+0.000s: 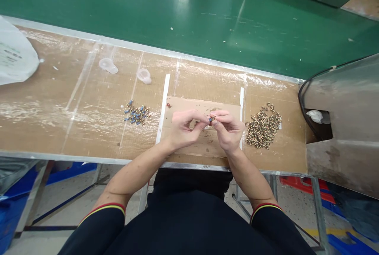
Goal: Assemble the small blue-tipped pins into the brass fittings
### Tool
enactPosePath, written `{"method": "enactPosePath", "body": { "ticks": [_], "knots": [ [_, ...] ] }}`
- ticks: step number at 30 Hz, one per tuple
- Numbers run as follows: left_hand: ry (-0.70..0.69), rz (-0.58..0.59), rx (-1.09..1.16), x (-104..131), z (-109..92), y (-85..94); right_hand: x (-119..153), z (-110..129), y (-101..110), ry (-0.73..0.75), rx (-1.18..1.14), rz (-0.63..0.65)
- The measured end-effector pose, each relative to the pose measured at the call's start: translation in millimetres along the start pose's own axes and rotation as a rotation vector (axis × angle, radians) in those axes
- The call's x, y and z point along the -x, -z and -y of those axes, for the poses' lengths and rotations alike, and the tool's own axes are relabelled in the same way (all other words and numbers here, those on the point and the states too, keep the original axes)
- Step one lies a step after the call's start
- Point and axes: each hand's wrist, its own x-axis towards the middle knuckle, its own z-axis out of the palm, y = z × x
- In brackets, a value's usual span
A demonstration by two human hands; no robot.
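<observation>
The counter (89,136) is surfaced in brown sheeting (glossy in patches). At left, a white bag (16,55), two translucent cups (143,75) and, nearer, a blue-and-gold heap (137,115) are borne. Centrally, a cardboard sheet (201,148) is flanked by white strips (163,109); at right, a gold-and-dark pile (263,127) is spread.

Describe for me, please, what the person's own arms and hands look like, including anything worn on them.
The left hand and right hand wear no gloves. The forearms are bare, with no watch or bracelet visible. The left sleeve and right sleeve are short and very dark, edged with red and yellow stripes.
</observation>
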Motion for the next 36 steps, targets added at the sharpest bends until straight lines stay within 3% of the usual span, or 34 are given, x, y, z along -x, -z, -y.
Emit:
{"method": "enactPosePath", "body": {
  "ticks": [6, 11, 15, 19, 27, 36],
  "knots": [
    [0.047, 0.0, 0.096, -5, 3, -0.4, -9, 5, 12, 0.058, 0.123, 0.094],
    [0.238, -0.012, 0.19, -6, 1, 2.4, -15, 10, 21, 0.227, 0.343, 0.156],
    [0.366, 0.057, 0.26, -6, -1, 4.4, -18, 12, 21, 0.344, 0.467, 0.165],
    [0.421, 0.124, 0.272, -5, -2, 6.4, -20, 14, 24, 0.326, 0.532, 0.145],
    [0.156, 0.13, 0.04, -5, 1, 6.7, -19, 16, 27, 0.208, 0.468, 0.197],
    [-0.07, 0.085, -0.132, -4, 1, 5.0, -19, 16, 22, 0.222, 0.368, 0.224]
  ]
}}
